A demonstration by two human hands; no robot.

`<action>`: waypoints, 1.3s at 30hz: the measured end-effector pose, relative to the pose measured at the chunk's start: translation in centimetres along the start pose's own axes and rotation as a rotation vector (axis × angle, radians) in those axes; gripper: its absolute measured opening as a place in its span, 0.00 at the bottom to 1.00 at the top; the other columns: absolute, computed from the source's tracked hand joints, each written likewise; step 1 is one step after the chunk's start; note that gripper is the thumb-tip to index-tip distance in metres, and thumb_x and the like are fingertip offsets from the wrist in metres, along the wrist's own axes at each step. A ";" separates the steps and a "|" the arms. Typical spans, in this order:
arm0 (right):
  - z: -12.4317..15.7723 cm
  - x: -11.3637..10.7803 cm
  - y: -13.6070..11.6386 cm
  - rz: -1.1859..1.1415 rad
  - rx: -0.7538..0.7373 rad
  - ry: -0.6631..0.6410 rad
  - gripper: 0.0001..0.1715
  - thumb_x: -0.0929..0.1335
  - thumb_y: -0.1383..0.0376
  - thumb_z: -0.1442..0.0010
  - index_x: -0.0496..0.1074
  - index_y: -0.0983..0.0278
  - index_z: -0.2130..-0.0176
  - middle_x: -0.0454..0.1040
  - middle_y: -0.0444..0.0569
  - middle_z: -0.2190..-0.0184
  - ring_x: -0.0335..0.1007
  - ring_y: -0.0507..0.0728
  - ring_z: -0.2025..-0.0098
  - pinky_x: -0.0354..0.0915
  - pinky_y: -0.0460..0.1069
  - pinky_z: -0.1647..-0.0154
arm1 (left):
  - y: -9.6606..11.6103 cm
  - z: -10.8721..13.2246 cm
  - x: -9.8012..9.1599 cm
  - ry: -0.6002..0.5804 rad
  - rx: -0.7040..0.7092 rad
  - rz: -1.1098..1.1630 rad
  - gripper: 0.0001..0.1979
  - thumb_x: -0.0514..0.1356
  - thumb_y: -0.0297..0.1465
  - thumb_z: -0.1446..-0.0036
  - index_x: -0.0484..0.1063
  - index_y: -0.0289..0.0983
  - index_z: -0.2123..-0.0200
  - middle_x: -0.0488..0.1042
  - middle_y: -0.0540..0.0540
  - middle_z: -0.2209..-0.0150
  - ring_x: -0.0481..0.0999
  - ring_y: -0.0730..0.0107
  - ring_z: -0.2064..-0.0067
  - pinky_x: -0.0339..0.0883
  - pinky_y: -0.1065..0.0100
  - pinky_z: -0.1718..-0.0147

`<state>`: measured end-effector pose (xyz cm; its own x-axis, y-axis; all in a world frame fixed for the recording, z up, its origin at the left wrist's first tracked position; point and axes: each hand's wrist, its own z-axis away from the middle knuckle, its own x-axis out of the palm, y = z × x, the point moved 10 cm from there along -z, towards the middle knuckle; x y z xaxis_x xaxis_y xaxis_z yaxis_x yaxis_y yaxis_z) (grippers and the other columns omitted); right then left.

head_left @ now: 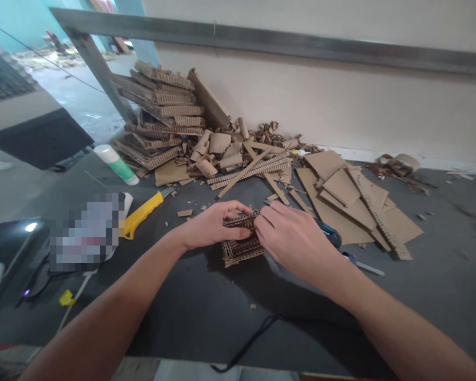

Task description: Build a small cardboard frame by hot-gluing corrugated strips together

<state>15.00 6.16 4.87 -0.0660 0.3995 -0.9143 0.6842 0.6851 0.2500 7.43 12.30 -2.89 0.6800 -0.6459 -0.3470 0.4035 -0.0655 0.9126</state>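
Observation:
A small open box of corrugated cardboard (244, 259) rests on the dark tabletop between my hands. My left hand (210, 225) grips its back left side, with the thumb reaching over the inside and the fingers behind the far wall. Over the box's right end, the fingers of my right hand (287, 227) are curled and pressed together on the rim. That hand hides the right part of the box, and a small piece under its fingertips could not be made out. Fluted edges show along the box walls.
Behind lie cardboard scraps (222, 151), a stack of corrugated pieces (162, 106) and flat sheets (349, 196). A yellow knife (145, 213) and a glue stick (117, 165) are left; a blue-handled tool (330, 233) and a blade (368, 269) are right. A black cord (254, 338) lies in front.

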 end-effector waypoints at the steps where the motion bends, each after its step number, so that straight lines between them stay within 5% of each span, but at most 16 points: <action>1: 0.0 0.1 -0.1 -0.007 0.000 -0.008 0.09 0.69 0.74 0.41 0.70 0.64 0.71 0.71 0.49 0.72 0.64 0.57 0.67 0.55 0.51 0.70 | 0.0 0.0 0.0 0.000 0.002 -0.008 0.25 0.67 0.42 0.45 0.70 0.36 0.48 0.78 0.43 0.55 0.77 0.57 0.51 0.70 0.61 0.55; 9: -0.1 1.5 0.5 -0.172 0.058 -0.134 0.08 0.67 0.74 0.37 0.72 0.64 0.67 0.74 0.49 0.68 0.68 0.57 0.64 0.57 0.50 0.69 | 0.4 0.1 0.5 -0.021 0.032 0.011 0.23 0.65 0.42 0.43 0.69 0.38 0.48 0.78 0.43 0.52 0.77 0.57 0.49 0.70 0.61 0.54; 16: 0.0 1.1 1.4 -0.330 0.125 -0.056 0.09 0.66 0.72 0.35 0.74 0.64 0.67 0.74 0.48 0.67 0.69 0.54 0.66 0.56 0.49 0.70 | 0.7 0.2 0.4 -0.036 0.035 0.107 0.25 0.61 0.46 0.39 0.68 0.35 0.46 0.77 0.47 0.66 0.76 0.66 0.63 0.68 0.66 0.63; 22: 0.4 0.9 1.9 -0.406 0.215 0.005 0.09 0.66 0.70 0.36 0.74 0.64 0.68 0.74 0.46 0.68 0.70 0.53 0.66 0.57 0.48 0.69 | 1.4 0.3 0.0 -0.025 0.089 0.063 0.26 0.65 0.43 0.42 0.70 0.35 0.45 0.77 0.43 0.54 0.77 0.62 0.56 0.70 0.64 0.57; 31: 0.2 1.6 2.2 -0.498 0.240 -0.052 0.08 0.68 0.71 0.36 0.77 0.64 0.66 0.78 0.49 0.66 0.73 0.56 0.62 0.65 0.49 0.61 | 0.8 0.1 -0.6 0.020 0.066 -0.043 0.23 0.64 0.41 0.42 0.71 0.37 0.47 0.77 0.44 0.51 0.76 0.60 0.52 0.69 0.61 0.51; 34: 0.4 0.8 3.6 -0.529 0.256 -0.071 0.08 0.69 0.71 0.37 0.79 0.62 0.61 0.80 0.49 0.63 0.74 0.57 0.59 0.66 0.50 0.57 | 0.4 0.0 -0.9 0.038 0.039 -0.034 0.25 0.64 0.42 0.42 0.70 0.38 0.44 0.77 0.44 0.53 0.76 0.61 0.55 0.70 0.61 0.54; 39: 1.5 0.2 7.2 -0.379 0.404 -0.143 0.07 0.68 0.69 0.36 0.78 0.62 0.61 0.79 0.49 0.64 0.74 0.56 0.64 0.65 0.50 0.65 | 0.2 0.1 -1.5 0.097 0.009 0.024 0.27 0.65 0.44 0.44 0.69 0.38 0.44 0.78 0.44 0.56 0.77 0.61 0.57 0.72 0.62 0.58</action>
<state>20.98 10.23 6.03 -0.2812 0.0657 -0.9574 0.8573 0.4656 -0.2198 6.42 13.22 -2.16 0.7457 -0.5709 -0.3435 0.3807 -0.0580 0.9229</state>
